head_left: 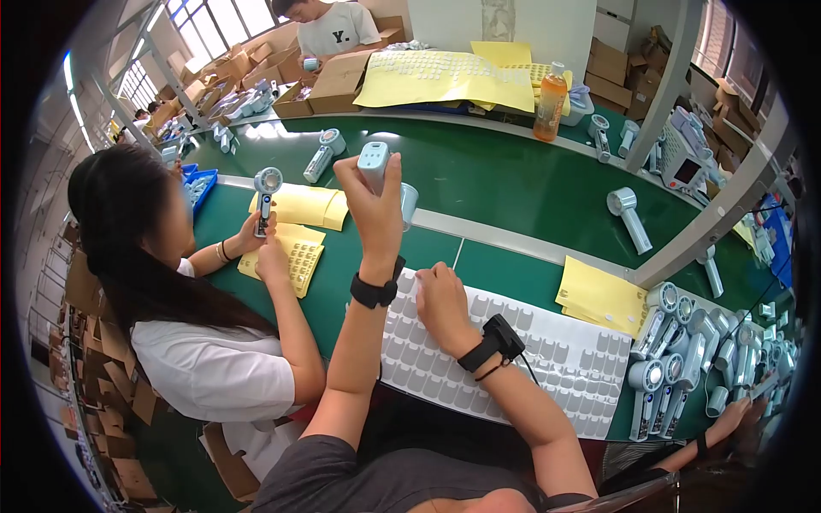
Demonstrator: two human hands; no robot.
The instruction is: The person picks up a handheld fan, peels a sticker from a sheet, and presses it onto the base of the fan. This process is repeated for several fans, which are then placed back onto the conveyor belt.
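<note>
My left hand (373, 201) is raised near the belt's edge, its fingers wrapped around a light-blue handheld fan (374, 162). The fan's handle end with small holes points up toward me; part of its round head (409, 207) shows beside my wrist, and the rest is hidden by the hand. My right hand (445, 306) is over the upper left part of a white sheet of grey labels (590, 368). Its fingers are curled and pressed together, and whatever may be between the fingertips is too small to make out.
Several handheld fans (654, 376) stand crowded at the right, near another person's hand (731, 417). Yellow label sheets (599, 295) lie beyond my white sheet. On my left, a co-worker holds a fan (267, 184). The green belt (479, 171) carries spaced fans; an orange drink bottle (551, 103) stands behind.
</note>
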